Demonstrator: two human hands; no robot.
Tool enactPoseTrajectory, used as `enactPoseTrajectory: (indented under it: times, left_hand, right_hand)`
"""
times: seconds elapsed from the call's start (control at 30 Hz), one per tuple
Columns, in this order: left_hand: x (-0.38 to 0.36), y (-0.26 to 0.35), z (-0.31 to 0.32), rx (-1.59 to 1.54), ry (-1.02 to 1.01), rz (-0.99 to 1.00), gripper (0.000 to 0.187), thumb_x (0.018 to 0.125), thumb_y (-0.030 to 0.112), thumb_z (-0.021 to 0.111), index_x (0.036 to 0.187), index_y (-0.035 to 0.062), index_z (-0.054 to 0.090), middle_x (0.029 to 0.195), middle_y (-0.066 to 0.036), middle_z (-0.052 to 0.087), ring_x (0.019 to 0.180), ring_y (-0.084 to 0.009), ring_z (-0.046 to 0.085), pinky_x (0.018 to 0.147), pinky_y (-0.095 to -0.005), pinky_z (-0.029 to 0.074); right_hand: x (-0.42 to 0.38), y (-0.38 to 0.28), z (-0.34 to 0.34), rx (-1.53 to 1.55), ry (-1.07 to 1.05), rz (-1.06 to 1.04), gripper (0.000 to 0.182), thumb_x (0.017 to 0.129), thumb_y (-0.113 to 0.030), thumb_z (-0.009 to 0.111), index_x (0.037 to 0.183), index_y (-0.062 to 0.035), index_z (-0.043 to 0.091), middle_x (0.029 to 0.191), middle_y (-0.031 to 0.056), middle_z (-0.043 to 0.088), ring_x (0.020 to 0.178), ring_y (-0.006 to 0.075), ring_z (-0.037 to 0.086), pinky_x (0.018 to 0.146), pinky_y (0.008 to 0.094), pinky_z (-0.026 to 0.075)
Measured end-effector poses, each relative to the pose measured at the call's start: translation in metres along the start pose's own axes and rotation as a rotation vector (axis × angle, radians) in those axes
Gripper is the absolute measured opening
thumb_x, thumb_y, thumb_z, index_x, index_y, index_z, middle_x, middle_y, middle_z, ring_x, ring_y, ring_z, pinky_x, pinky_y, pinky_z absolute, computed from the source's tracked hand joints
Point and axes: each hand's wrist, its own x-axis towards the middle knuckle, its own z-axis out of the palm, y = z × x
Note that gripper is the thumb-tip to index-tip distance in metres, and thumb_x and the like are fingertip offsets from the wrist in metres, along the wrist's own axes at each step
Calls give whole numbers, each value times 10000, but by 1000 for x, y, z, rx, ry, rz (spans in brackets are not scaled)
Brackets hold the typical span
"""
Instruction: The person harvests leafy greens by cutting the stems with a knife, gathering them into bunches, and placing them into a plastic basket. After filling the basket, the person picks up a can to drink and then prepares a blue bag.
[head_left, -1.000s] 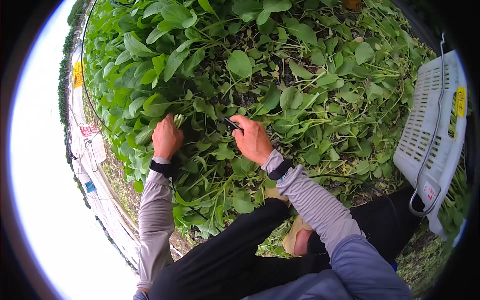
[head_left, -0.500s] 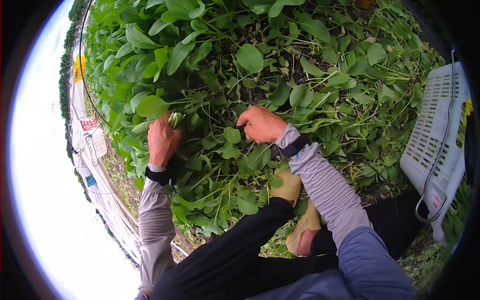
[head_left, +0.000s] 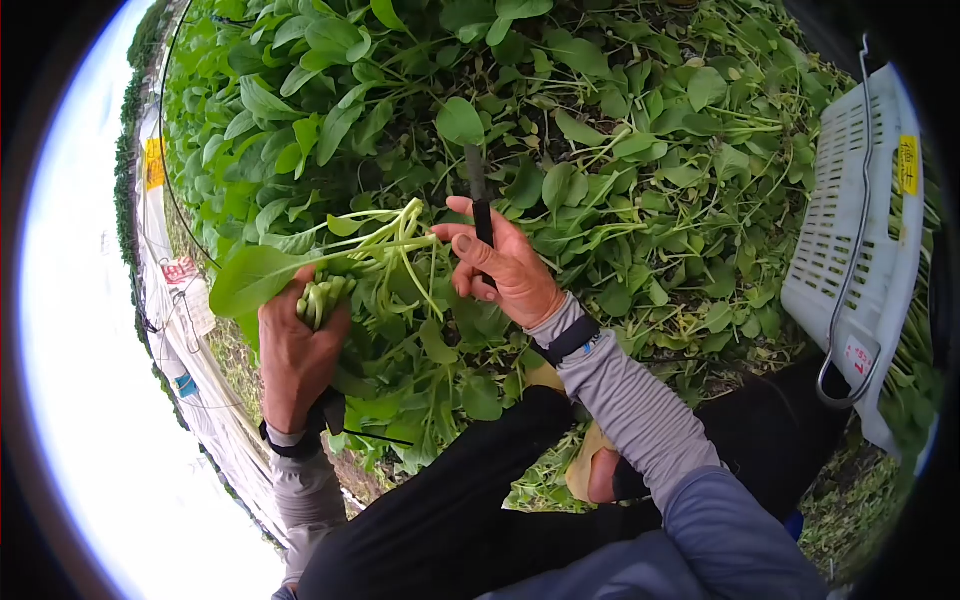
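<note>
My left hand is wrapped round a bunch of cut leafy green stems, their pale ends facing up. Across the top of that bunch lies a plant with a broad leaf and thin pale stalks. At its root end are the fingertips of my right hand. A knife with a black handle is held in the right palm, its dark blade pointing away from me, while the index finger stretches out.
On the right a white slatted crate leans beside my leg, with a metal hook rod along it. Tall leafy greens stand at left; loose leaves cover the ground.
My right hand has risen from the plants, turned palm up, and brought a plant over to the bunch. The left hand has moved slightly left and toward me with its bunch.
</note>
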Motion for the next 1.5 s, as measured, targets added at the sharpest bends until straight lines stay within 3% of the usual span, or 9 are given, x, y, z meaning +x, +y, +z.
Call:
enactPoseTrajectory:
  times: [0.1, 0.4, 0.7, 0.8, 0.97, 1.07, 1.13, 1.37, 1.5]
  left_hand:
    - [4, 0, -1, -24, -262, -306, 621, 837, 227, 840, 1397, 72, 621, 1311, -225, 585, 1221, -344, 597, 1059, -421, 470]
    - [5, -43, 35, -200, -370, -220, 561, 782, 203, 878, 1267, 4, 679, 1297, -208, 617, 1195, -342, 594, 1046, -415, 471]
    - [21, -21, 40, -227, -343, 109, 268, 792, 136, 754, 1003, -18, 694, 826, -149, 721, 766, -299, 702, 773, -408, 539]
    - [26, -10, 37, -215, -543, -161, 437, 791, 189, 790, 1177, 7, 697, 1132, -185, 702, 1098, -347, 638, 992, -423, 480]
    - [22, -31, 66, -77, -350, 170, 376, 807, 182, 753, 1111, -23, 671, 925, -222, 707, 890, -404, 681, 832, -437, 525]
    - [24, -44, 76, -111, -455, 87, 323, 805, 163, 710, 1068, -22, 671, 970, -253, 712, 936, -454, 666, 830, -487, 519]
    - [28, -33, 70, -129, -507, 54, 336, 794, 155, 701, 1075, -27, 672, 971, -257, 712, 935, -462, 665, 836, -487, 525]
    - [28, -40, 79, -175, -578, 13, 389, 760, 142, 690, 1102, -43, 673, 969, -267, 713, 955, -472, 674, 857, -472, 540]
    - [30, -44, 85, -183, -572, 17, 414, 759, 145, 692, 1127, -43, 672, 980, -264, 718, 964, -459, 682, 867, -466, 541]
  right_hand:
    - [2, -4, 1, -118, -73, 66, 674, 1013, -290, 725, 1536, -5, 409, 1214, 130, 668, 654, 81, 609, 499, 216, 395]
    - [3, 10, -21, -119, -69, 78, 529, 1011, -190, 722, 1473, -30, 519, 873, 19, 649, 585, 69, 586, 491, 220, 444]
    - [12, 6, -30, -341, -56, 126, 335, 990, -240, 751, 1238, -18, 714, 788, -10, 618, 655, 70, 588, 552, 240, 443]
    - [17, 13, -43, -884, 48, -147, 280, 917, -246, 809, 1089, -27, 774, 826, 54, 659, 677, 141, 633, 600, 320, 493]
    - [17, 10, -51, -1048, 81, -339, 287, 866, -217, 837, 1078, -33, 780, 855, 107, 688, 768, 201, 662, 705, 346, 518]
    - [16, -2, -47, -925, -70, -133, 300, 871, -220, 839, 1109, -45, 785, 920, 109, 693, 812, 216, 662, 722, 343, 517]
    - [17, -1, -49, -986, -161, -243, 306, 907, -240, 833, 1134, -42, 780, 914, 54, 648, 805, 130, 615, 701, 305, 508]
    - [18, 4, -57, -929, -202, -376, 308, 949, -270, 792, 1118, -14, 773, 843, 19, 625, 785, 125, 581, 684, 291, 478]
    - [10, -19, -52, -595, 396, -382, 249, 998, -248, 741, 1056, -8, 765, 779, -6, 625, 618, 99, 554, 551, 285, 445]
